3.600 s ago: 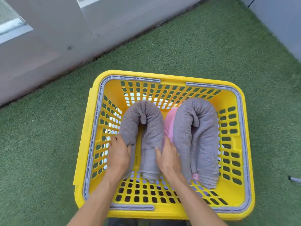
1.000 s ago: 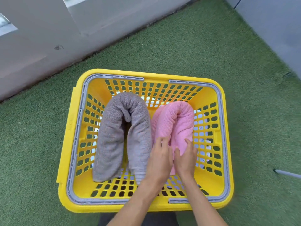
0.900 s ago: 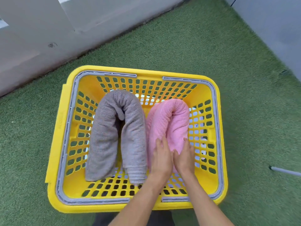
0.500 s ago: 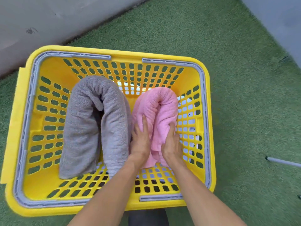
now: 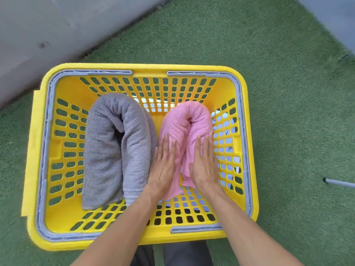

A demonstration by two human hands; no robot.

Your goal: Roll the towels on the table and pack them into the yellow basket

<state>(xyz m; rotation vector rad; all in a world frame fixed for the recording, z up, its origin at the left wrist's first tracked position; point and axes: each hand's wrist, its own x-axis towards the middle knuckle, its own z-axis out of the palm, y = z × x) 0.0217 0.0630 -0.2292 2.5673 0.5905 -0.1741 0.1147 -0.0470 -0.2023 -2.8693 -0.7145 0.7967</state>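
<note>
The yellow basket (image 5: 40, 143) with a grey rim stands on green turf right below me. Inside it a rolled grey towel (image 5: 107, 150) lies bent double on the left. A rolled pink towel (image 5: 184, 120) lies bent double on the right, touching the grey one. My left hand (image 5: 164, 164) lies flat with straight fingers on the pink towel's left half. My right hand (image 5: 204, 162) presses flat on its right half. Both hands hide the towel's near ends in part.
A grey wall (image 5: 38, 25) runs along the back left, close to the basket's far corner. Green turf (image 5: 288, 93) surrounds the basket. A thin grey rod (image 5: 340, 182) lies on the turf at the right. Dark trouser legs (image 5: 172, 256) show under the basket's near edge.
Earlier a second grey roll covered the pink towel; it is no longer in view. Over the last second my hands slid from its near end up its two halves and flattened.
</note>
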